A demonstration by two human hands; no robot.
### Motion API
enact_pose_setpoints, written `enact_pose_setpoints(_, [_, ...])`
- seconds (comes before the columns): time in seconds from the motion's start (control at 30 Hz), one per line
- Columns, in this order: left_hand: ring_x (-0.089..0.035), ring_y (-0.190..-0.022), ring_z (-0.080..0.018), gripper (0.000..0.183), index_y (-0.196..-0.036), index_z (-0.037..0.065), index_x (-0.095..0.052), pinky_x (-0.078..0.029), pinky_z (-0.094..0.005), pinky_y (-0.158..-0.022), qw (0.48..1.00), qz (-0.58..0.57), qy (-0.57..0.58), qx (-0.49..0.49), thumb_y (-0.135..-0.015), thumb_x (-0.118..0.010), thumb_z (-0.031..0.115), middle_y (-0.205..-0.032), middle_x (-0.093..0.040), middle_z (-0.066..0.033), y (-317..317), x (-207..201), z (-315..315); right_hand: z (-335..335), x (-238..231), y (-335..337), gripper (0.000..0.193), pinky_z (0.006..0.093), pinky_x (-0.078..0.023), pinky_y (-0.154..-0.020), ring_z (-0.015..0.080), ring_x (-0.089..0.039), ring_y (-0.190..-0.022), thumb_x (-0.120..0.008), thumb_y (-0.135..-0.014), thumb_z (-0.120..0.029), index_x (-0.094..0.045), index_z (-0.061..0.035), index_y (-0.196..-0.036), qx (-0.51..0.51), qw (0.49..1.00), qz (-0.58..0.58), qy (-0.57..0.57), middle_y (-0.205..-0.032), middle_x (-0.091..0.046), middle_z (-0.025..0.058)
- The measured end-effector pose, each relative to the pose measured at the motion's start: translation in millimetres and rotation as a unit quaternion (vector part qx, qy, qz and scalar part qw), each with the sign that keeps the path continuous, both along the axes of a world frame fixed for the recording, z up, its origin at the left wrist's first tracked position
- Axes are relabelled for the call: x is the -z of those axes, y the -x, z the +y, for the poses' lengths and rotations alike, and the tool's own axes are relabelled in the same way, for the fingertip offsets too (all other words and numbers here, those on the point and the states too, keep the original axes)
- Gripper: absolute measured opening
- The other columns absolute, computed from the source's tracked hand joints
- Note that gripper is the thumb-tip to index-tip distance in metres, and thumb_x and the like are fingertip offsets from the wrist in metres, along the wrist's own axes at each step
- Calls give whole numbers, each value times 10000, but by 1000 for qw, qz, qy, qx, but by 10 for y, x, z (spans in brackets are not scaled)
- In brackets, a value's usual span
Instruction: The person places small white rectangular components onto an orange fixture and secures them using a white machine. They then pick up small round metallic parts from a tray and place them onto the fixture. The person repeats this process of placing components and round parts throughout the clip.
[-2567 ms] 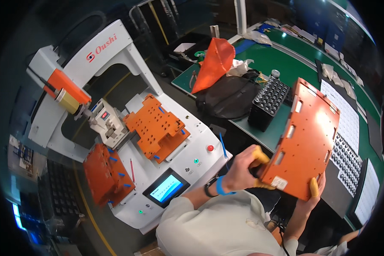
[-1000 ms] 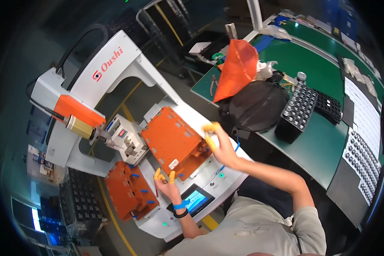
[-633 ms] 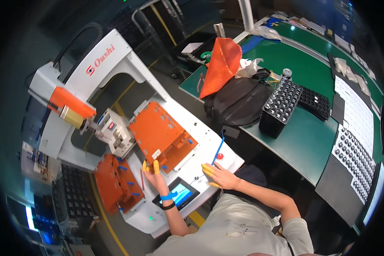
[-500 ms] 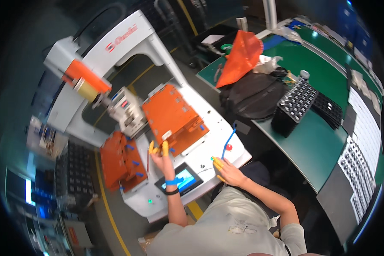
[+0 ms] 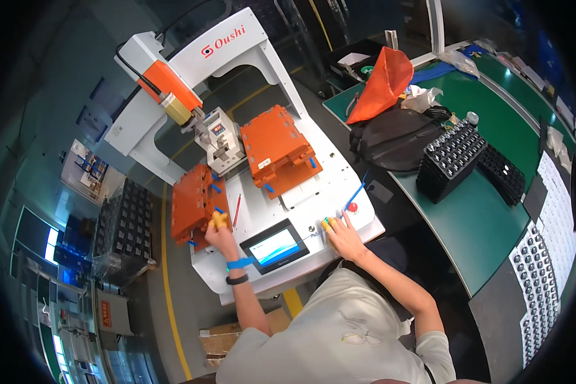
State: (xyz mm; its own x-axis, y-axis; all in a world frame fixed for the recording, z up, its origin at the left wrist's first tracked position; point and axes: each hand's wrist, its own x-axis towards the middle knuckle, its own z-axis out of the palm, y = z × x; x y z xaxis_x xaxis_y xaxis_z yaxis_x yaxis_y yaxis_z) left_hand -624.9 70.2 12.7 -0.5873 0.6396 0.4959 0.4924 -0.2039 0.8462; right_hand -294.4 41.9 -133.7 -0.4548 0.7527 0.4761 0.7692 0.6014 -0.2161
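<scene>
My left hand [image 5: 220, 235], with yellow finger covers and a blue wrist strap, is at the front of the left orange hinged fixture [image 5: 192, 192]. Its fingers are closed together beside a blue peg [image 5: 219, 210]; whatever they grip is hidden. On the machine's front right corner rests my right hand [image 5: 345, 242], fingers apart and holding nothing, with yellow-covered fingertips at a green button [image 5: 327, 221]. A second orange fixture [image 5: 276, 142] lies on the white machine bed [image 5: 301, 214], out of reach of both hands' fingers.
A white gantry [image 5: 262, 54] carries a screwdriving head [image 5: 195, 121] above the bed. Between my hands sits a touch screen [image 5: 275, 248]. A red button [image 5: 353, 207] and thin red stick [image 5: 237, 210] are nearby. The green table [image 5: 454, 224] holds a black bag [image 5: 397, 137] and stacked black trays [image 5: 451, 160].
My left hand has moved from the right fixture's front edge to the left fixture, and its fingers have closed. My right hand remains by the green button. The view has shifted.
</scene>
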Motion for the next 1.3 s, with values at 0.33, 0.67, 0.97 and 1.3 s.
enact_pose_setpoints(0.33, [-321, -441, -87, 1001, -1046, 63, -638, -226, -217, -393, 946, -246, 207, -51, -755, -249, 938, -684, -480, 0, 1535, 144, -3, 219, -271, -608, 223, 529, -320, -1115, 351, -547, -987, -700, -776, -166, -600, -42, -932, 83, 976, 177, -97, -933, -556, 148])
enact_pose_setpoints(0.67, [-357, -504, -116, 890, -1206, 43, -579, -261, -241, -428, 954, -136, 249, 92, -817, -331, 803, -928, -591, -89, -111, -43, 1574, -10, 448, -453, 99, 454, -478, -831, 361, -554, -920, -573, -806, -104, -599, -19, -850, 48, 933, 353, 40, -920, -556, 177])
enact_pose_setpoints(0.97, [-408, -569, -142, 826, -1231, 37, -564, -313, -271, -486, 942, -85, 276, 173, -826, -363, 728, -979, -591, -104, -1650, -88, 1820, -85, 126, -594, 347, 449, -497, -892, 362, -506, -1143, -579, -806, -42, -527, 33, -1142, 12, 946, 312, -94, -1200, -508, 200])
enact_pose_setpoints(1.3, [-466, -642, -170, 759, -1258, 32, -549, -370, -303, -550, 936, -76, 261, 222, -836, -399, 645, -1035, -591, -120, -2032, -185, 1861, -294, 295, -729, 316, 452, -488, -824, 336, -534, -1035, -571, -836, -51, -545, -8, -1149, -33, 946, 323, -11, -1083, -510, 166])
